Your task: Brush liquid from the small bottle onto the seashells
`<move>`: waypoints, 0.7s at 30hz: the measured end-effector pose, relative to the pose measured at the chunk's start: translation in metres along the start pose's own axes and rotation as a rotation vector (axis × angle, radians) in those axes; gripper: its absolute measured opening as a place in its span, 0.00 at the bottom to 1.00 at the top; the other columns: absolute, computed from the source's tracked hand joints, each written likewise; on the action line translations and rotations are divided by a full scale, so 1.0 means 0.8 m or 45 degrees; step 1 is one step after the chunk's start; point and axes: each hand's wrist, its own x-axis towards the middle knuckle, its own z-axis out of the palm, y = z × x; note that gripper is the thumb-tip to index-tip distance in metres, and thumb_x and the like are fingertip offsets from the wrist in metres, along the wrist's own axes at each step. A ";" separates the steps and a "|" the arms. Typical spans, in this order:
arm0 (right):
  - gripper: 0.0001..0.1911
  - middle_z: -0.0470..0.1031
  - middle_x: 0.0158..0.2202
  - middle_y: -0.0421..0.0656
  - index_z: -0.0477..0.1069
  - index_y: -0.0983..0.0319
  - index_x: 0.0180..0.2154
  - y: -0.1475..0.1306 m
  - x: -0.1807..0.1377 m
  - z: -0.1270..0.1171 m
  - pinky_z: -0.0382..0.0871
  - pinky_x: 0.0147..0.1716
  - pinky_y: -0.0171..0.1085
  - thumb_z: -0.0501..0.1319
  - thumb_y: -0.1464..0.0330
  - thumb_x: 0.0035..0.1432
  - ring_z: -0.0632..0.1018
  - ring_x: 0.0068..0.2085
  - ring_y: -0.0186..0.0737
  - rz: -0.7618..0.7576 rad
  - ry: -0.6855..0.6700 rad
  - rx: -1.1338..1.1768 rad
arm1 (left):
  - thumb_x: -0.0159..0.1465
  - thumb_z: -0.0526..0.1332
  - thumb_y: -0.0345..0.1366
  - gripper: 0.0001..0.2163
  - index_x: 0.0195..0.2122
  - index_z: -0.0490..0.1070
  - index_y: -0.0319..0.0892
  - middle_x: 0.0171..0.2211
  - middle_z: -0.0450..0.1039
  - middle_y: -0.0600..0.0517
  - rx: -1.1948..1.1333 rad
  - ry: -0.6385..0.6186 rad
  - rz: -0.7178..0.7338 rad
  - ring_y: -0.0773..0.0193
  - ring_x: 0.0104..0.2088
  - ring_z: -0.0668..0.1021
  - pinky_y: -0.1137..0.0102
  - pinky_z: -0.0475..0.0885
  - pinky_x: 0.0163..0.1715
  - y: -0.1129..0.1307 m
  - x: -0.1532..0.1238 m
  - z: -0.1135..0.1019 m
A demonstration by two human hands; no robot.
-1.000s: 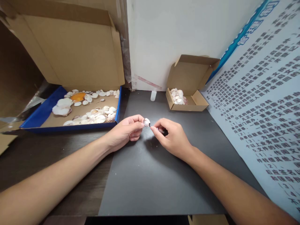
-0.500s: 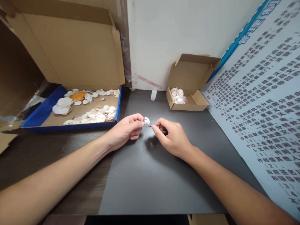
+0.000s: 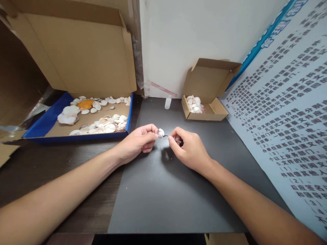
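Observation:
My left hand (image 3: 139, 143) pinches a small white, speckled seashell (image 3: 160, 133) between thumb and forefinger, just above the black mat (image 3: 163, 190). My right hand (image 3: 187, 149) is closed around a thin dark stick-like tool (image 3: 170, 137) whose tip points at the shell and almost touches it. Both hands hover over the middle of the mat, a few centimetres apart.
A large blue-rimmed cardboard box (image 3: 76, 136) with several loose shells stands at the left, lid up. A small open cardboard box (image 3: 204, 115) holding shells sits at the back right. A small white bottle (image 3: 167, 103) stands by the wall. A printed poster (image 3: 286, 119) leans along the right.
My right hand has drawn back slightly to the right, so the thin tool now shows between it and the shell. My left hand holds the shell in nearly the same place.

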 end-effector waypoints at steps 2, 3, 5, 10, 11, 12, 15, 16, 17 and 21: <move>0.08 0.67 0.22 0.35 0.67 0.60 0.29 -0.001 -0.001 -0.001 0.56 0.25 0.32 0.57 0.66 0.61 0.66 0.23 0.31 -0.004 0.020 0.004 | 0.61 0.64 0.36 0.10 0.31 0.62 0.42 0.20 0.54 0.61 0.001 0.005 0.000 0.75 0.19 0.55 0.77 0.50 0.19 0.000 0.000 0.000; 0.09 0.68 0.22 0.36 0.67 0.60 0.28 -0.002 -0.001 -0.001 0.57 0.25 0.32 0.57 0.67 0.61 0.66 0.23 0.31 -0.021 0.024 0.023 | 0.61 0.64 0.36 0.10 0.31 0.62 0.42 0.20 0.54 0.61 -0.001 0.005 0.001 0.75 0.19 0.55 0.77 0.50 0.19 -0.001 0.000 -0.001; 0.09 0.68 0.22 0.36 0.67 0.61 0.28 -0.003 -0.003 0.000 0.58 0.26 0.32 0.56 0.67 0.61 0.67 0.24 0.31 -0.088 0.009 0.085 | 0.61 0.64 0.36 0.09 0.31 0.62 0.42 0.21 0.55 0.61 -0.006 0.006 0.006 0.76 0.19 0.55 0.77 0.50 0.19 -0.001 0.001 -0.001; 0.09 0.70 0.24 0.37 0.69 0.61 0.30 0.001 -0.003 0.003 0.59 0.27 0.32 0.56 0.67 0.62 0.68 0.25 0.31 -0.132 -0.022 0.101 | 0.61 0.65 0.35 0.09 0.31 0.63 0.42 0.20 0.55 0.61 0.011 0.008 0.007 0.76 0.18 0.55 0.77 0.51 0.19 0.000 0.000 0.001; 0.09 0.70 0.24 0.37 0.69 0.61 0.30 0.002 -0.002 0.003 0.58 0.27 0.32 0.56 0.67 0.62 0.68 0.25 0.32 -0.097 -0.007 0.068 | 0.60 0.65 0.36 0.09 0.31 0.63 0.42 0.20 0.55 0.61 0.017 0.009 0.006 0.76 0.18 0.55 0.77 0.51 0.19 0.001 0.000 0.001; 0.09 0.70 0.23 0.37 0.69 0.60 0.30 0.003 -0.001 0.003 0.57 0.26 0.32 0.56 0.66 0.62 0.68 0.25 0.32 -0.062 0.012 0.036 | 0.60 0.65 0.36 0.09 0.31 0.63 0.42 0.20 0.55 0.61 0.020 0.011 0.004 0.75 0.18 0.55 0.77 0.51 0.19 0.001 0.000 0.002; 0.09 0.69 0.22 0.36 0.68 0.60 0.29 0.003 0.002 0.001 0.57 0.26 0.32 0.56 0.66 0.62 0.67 0.24 0.32 -0.031 0.057 0.025 | 0.60 0.65 0.36 0.10 0.31 0.63 0.42 0.20 0.55 0.62 0.021 0.015 0.004 0.75 0.18 0.55 0.77 0.51 0.18 0.001 0.000 0.003; 0.09 0.69 0.22 0.36 0.68 0.60 0.29 0.003 0.002 0.000 0.58 0.26 0.32 0.56 0.66 0.62 0.67 0.24 0.32 -0.055 0.055 0.053 | 0.60 0.65 0.36 0.10 0.31 0.63 0.42 0.20 0.54 0.62 0.018 0.016 0.005 0.75 0.18 0.55 0.77 0.51 0.18 0.001 0.000 0.003; 0.09 0.69 0.23 0.36 0.68 0.60 0.29 0.002 0.001 0.000 0.58 0.26 0.32 0.56 0.67 0.62 0.67 0.24 0.32 -0.089 0.045 0.085 | 0.60 0.65 0.36 0.10 0.31 0.63 0.42 0.20 0.55 0.61 0.015 0.016 0.006 0.75 0.18 0.55 0.77 0.51 0.18 0.001 0.000 0.003; 0.09 0.69 0.23 0.36 0.68 0.60 0.30 0.002 0.000 0.001 0.58 0.27 0.32 0.56 0.67 0.63 0.67 0.25 0.31 -0.129 -0.015 0.084 | 0.60 0.65 0.36 0.10 0.31 0.63 0.42 0.20 0.55 0.62 0.012 0.009 0.012 0.75 0.18 0.56 0.77 0.51 0.19 0.000 0.000 0.002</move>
